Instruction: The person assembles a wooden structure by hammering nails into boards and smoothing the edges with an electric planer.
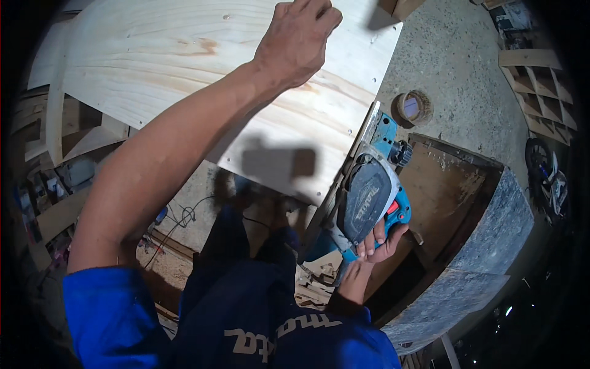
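A teal and black electric hand planer (369, 195) stands on edge against the right end of a pale wooden panel (166, 52). My right hand (378, 243) wraps round its rear handle, beside a red switch. The planer's sole faces the panel's edge; whether it touches the wood I cannot tell. Over the panel's top reaches my left arm, and my left hand (299, 43) rests there closed, with fingers curled under. Anything inside those fingers is hidden. Small fastener heads dot the panel's margins, and a dark shadow falls near its close corner.
Right of the planer is an open wooden cabinet frame (445, 178) with a grey mottled side. A round tub (413, 109) sits on the concrete floor beyond it. Loose wood offcuts (313, 286) and a dark cable (184, 212) lie below. A motorbike (547, 181) stands far right.
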### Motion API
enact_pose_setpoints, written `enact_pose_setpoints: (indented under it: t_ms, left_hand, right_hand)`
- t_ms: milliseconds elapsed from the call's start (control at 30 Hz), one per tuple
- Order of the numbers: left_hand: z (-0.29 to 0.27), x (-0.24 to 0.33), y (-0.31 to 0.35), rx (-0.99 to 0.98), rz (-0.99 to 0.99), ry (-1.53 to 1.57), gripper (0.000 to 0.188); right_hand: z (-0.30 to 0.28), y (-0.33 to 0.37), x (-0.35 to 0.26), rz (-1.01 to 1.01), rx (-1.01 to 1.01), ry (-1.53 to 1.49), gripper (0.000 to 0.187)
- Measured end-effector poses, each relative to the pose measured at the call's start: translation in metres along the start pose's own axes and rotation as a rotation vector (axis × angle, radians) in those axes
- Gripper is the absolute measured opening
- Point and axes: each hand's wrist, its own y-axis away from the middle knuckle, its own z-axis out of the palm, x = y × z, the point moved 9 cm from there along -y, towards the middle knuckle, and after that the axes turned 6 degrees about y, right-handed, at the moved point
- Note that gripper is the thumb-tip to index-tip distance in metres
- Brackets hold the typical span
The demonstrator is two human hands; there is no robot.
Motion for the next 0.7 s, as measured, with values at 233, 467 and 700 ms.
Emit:
enact_pose_setpoints:
  t_ms: [233, 467, 700]
  left_hand:
    - [0.010, -0.007, 0.003, 0.031, -0.003, -0.043, 0.027]
    - [0.010, -0.007, -0.002, -0.004, -0.004, -0.032, 0.025]
    - [0.006, -0.004, -0.005, -0.012, 0.023, -0.042, 0.024]
  right_hand:
    - [0.013, -0.083, -0.025, 0.046, -0.138, 0.047, 0.067]
    - [0.053, -0.182, -0.044, 0.047, -0.194, 0.039, 0.055]
    - [0.060, -0.142, -0.056, 0.045, -0.001, 0.396, 0.043]
